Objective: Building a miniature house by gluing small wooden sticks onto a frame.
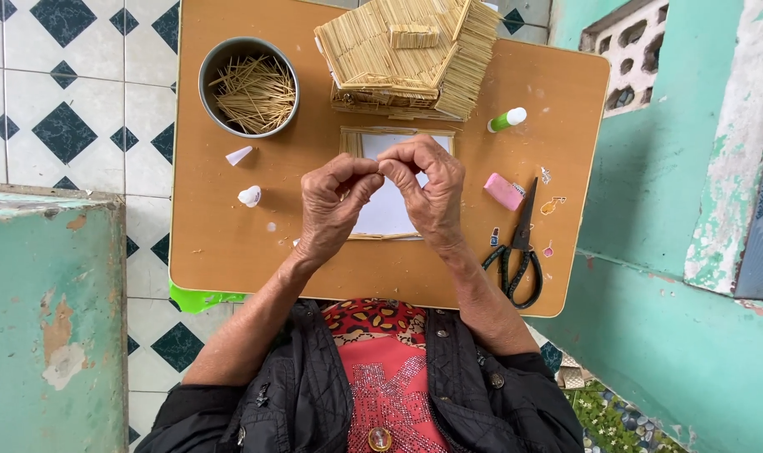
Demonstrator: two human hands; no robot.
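The hands [385, 197] meet fingertip to fingertip, and whatever they pinch is too thin to tell. They cover the middle of the white sheet [387, 214], hiding its centre. The stick house [411, 54] is cut off by the top edge. The stickers [552, 204] beside the scissors [518, 247] are too small to read. The glue tube [507, 120] shows only partly.

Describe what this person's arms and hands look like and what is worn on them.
Both forearms are bare. Black quilted jacket sleeves are pushed up toward the elbows. The left hand and right hand wear no gloves; no rings or watch show.
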